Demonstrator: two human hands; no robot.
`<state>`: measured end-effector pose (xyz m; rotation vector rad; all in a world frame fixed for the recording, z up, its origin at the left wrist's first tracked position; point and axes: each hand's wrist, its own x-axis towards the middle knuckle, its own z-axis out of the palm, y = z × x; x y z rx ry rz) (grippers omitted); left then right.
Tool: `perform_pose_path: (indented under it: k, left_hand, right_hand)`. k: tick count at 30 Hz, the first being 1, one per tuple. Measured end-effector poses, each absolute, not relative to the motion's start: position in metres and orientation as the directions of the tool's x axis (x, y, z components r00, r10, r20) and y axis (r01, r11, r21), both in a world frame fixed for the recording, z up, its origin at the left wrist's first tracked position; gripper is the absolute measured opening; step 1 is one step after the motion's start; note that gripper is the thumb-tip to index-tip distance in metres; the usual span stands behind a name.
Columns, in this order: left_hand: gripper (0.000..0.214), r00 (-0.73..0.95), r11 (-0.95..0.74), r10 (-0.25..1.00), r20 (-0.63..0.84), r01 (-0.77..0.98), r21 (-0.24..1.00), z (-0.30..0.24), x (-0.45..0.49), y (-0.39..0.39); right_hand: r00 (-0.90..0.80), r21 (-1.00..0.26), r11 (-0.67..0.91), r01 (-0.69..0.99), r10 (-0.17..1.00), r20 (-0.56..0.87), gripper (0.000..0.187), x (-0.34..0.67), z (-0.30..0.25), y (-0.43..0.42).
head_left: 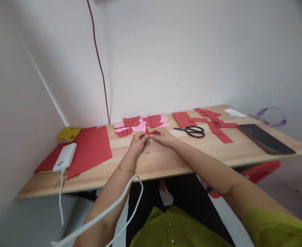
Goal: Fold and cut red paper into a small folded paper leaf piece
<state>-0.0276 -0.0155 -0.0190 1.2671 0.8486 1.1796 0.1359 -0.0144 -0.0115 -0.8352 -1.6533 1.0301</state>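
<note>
My left hand (138,141) and my right hand (163,136) meet over the middle of the wooden table (166,157). Both pinch a small folded piece of red paper (150,131) between their fingertips. Just behind the hands lies a cluster of folded red and pink paper shapes (140,123). A gold bangle sits on my left wrist.
Black scissors (192,131) lie right of my hands, with red paper strips and squares (212,121) beyond. A dark tablet (265,138) rests at the right edge. Large red sheets (90,147), a white power bank (65,156) with cable and a yellow object (68,133) lie left.
</note>
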Motion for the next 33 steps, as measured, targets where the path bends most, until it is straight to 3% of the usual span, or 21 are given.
perform_pose_path:
  k: [6, 11, 16, 26, 33]
  left_hand:
    - [0.020, 0.308, -0.093, 0.939, 0.151, -0.196, 0.976, -0.024, -0.029, -0.013]
    - [0.022, 0.364, -0.065, 0.918, 0.158, -0.257, 0.964, -0.019, -0.030, -0.015]
    - [0.026, 0.360, 0.008, 0.928, 0.098, -0.282, 0.959, -0.014, -0.030, -0.018]
    - [0.022, 0.270, -0.083, 0.952, 0.142, -0.220, 0.972, -0.022, -0.029, -0.013]
    - [0.019, 0.251, -0.104, 0.958, 0.141, -0.155, 0.982, -0.020, -0.027, -0.016]
  right_hand:
    - [-0.385, -0.876, 0.481, -0.033, 0.803, 0.455, 0.021, 0.137, -0.007, -0.019]
    - [-0.457, -0.900, 0.405, -0.159, 0.779, 0.431, 0.025, 0.138, -0.004, -0.022]
    - [-0.456, -0.930, 0.339, -0.142, 0.811, 0.365, 0.027, 0.138, -0.008, -0.020]
    - [-0.309, -0.908, 0.418, -0.038, 0.859, 0.409, 0.025, 0.133, -0.014, -0.015]
    - [-0.170, -0.927, 0.374, 0.011, 0.915, 0.367, 0.028, 0.134, -0.018, -0.012]
